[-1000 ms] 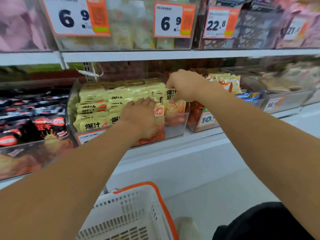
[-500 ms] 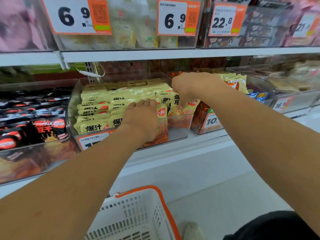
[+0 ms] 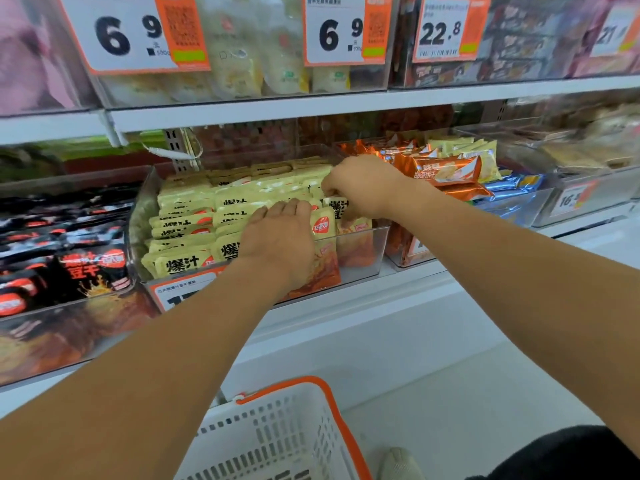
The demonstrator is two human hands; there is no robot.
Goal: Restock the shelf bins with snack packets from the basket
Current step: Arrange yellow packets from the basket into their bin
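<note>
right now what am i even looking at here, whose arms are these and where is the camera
There is no machine here. A person wears a camera on the head, looking forward and down, so the two bare arms reaching in are that person's own.

They stand at a shop shelf. The left hand lies flat with straight fingers on the yellow snack packets in a clear bin. The right hand has its fingers curled round one of those packets at the right end of the rows, seemingly slotting it in.

To the left is a bin of black packets, to the right orange packets. Price tags hang on the shelf above. At the bottom is a white basket with an orange rim; what is inside it cannot be seen.
</note>
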